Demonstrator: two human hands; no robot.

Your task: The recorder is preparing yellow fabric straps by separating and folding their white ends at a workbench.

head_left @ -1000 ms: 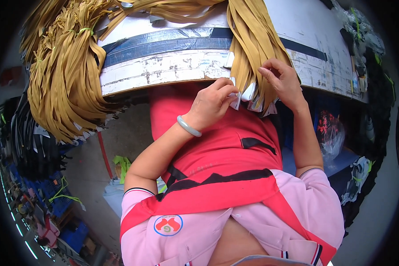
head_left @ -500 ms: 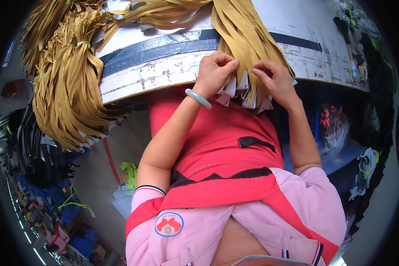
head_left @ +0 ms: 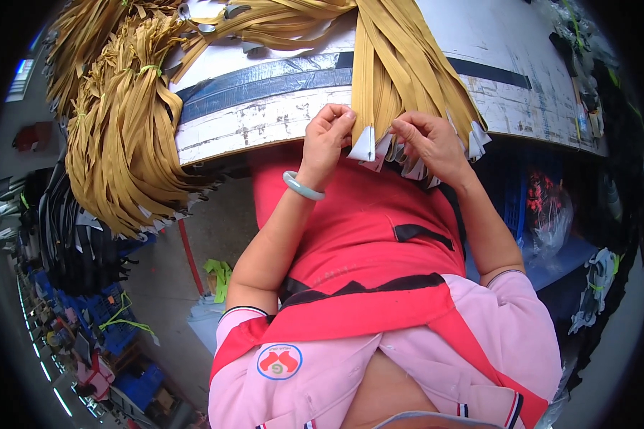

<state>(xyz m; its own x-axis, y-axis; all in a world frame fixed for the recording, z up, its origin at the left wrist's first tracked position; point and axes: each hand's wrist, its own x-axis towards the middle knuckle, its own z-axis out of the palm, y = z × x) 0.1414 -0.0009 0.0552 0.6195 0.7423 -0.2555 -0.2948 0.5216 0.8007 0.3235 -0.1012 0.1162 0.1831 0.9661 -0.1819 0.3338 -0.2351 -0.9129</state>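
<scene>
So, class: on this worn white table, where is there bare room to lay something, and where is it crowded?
Bare: the table right of the centre strap bunch, and the taped strip between both bunches. Crowded: the left strap pile, and the edge at both hands.

You sit at a worn white worktable (head_left: 265, 125) with peeling paint and a dark blue tape band (head_left: 265, 79) running across its top. Below on your left, the grey concrete floor (head_left: 157, 286) falls away to blue plastic crates (head_left: 100, 314) and dark bundles (head_left: 71, 243) piled beside them. On your right, clear plastic bags (head_left: 544, 222) crowd against more blue crates under the table's edge.
</scene>
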